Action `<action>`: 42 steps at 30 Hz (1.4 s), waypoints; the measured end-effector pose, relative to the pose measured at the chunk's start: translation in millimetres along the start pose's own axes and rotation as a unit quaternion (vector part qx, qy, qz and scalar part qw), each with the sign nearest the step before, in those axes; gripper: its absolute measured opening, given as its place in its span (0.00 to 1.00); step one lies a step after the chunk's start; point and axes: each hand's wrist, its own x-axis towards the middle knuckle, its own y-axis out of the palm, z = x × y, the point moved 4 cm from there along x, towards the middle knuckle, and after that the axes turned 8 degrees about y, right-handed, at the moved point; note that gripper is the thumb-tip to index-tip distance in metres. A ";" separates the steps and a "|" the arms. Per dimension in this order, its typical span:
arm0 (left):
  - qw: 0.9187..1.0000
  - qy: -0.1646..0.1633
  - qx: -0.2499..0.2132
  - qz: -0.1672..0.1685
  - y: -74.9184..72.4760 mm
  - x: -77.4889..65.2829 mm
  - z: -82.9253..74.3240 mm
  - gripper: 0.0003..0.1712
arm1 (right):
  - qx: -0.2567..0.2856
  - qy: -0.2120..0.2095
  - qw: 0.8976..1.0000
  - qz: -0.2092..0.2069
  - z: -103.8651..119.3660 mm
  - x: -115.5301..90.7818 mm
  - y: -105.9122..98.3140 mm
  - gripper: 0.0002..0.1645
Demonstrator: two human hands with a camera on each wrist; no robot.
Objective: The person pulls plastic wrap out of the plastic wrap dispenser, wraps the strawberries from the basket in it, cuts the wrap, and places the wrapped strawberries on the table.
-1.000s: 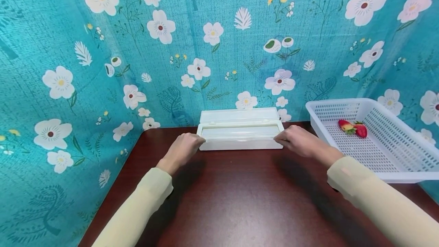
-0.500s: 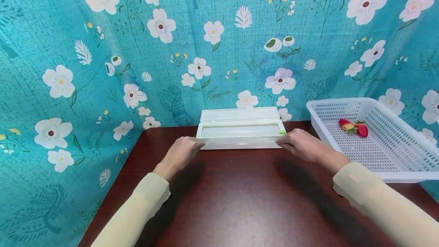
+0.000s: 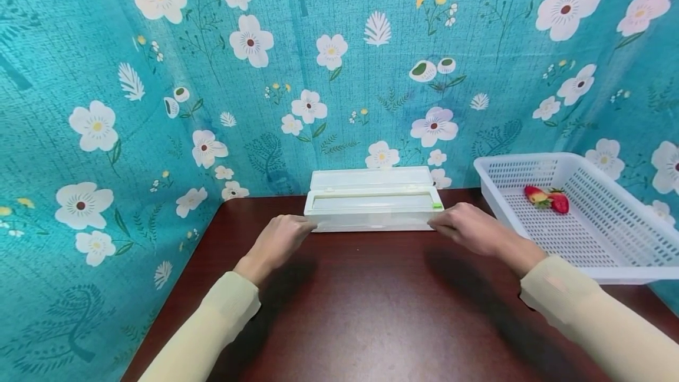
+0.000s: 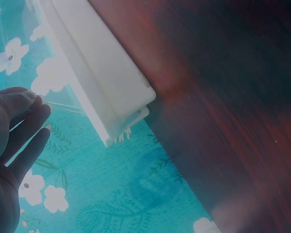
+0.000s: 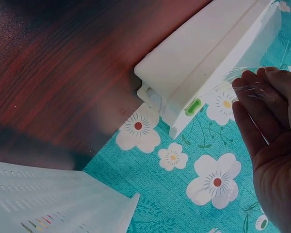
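Observation:
A long white cling film dispenser point(image 3: 371, 202) lies at the back of the table with its lid point(image 3: 371, 178) raised. A clear sheet of cling film point(image 5: 240, 74) comes out of it. My left hand point(image 3: 277, 243) pinches one corner of the film in front of the dispenser's left end. At the other end my right hand point(image 3: 475, 230) pinches the opposite corner, and crinkled film shows between thumb and fingers in the right wrist view. Both hands stand apart from the dispenser. A green slider point(image 5: 193, 107) sits at its right end.
A white perforated basket point(image 3: 509, 208) stands to the right, holding strawberries point(image 3: 547, 200). The dark brown table point(image 3: 366, 305) spreads in front of the dispenser. A blue floral cloth point(image 3: 339, 75) hangs behind and along the sides.
Both hands have drawn slightly back towards me, away from the dispenser, and a little apart, with the film between them. The green slider has come into view beside the right hand.

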 end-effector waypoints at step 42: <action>0.999 -0.013 -0.022 0.019 -21.5 -20.8 -24.2 0.19 | 0.029 0.007 1.000 0.004 17.1 -33.6 2.3 0.19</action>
